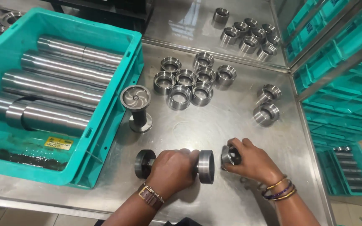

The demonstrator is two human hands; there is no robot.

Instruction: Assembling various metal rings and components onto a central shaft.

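Note:
My left hand [171, 168] grips the middle of a dark metal spool-shaped gauge [206, 166] lying on its side on the steel table [231, 125], with a flange showing at each end. My right hand [252, 161] holds a small steel ring [230, 156] just beside the gauge's right flange. A second spool-shaped gauge [136, 108] stands upright a little behind my left hand. Several more steel rings [189, 79] sit grouped at the table's middle, and two rings [267, 106] lie apart to the right.
A teal crate [105, 125] at the left holds several long steel shafts [55, 79]. Another cluster of rings [250, 33] sits at the back. Stacked teal crates [340, 79] on a rack stand at the right, past the table's edge.

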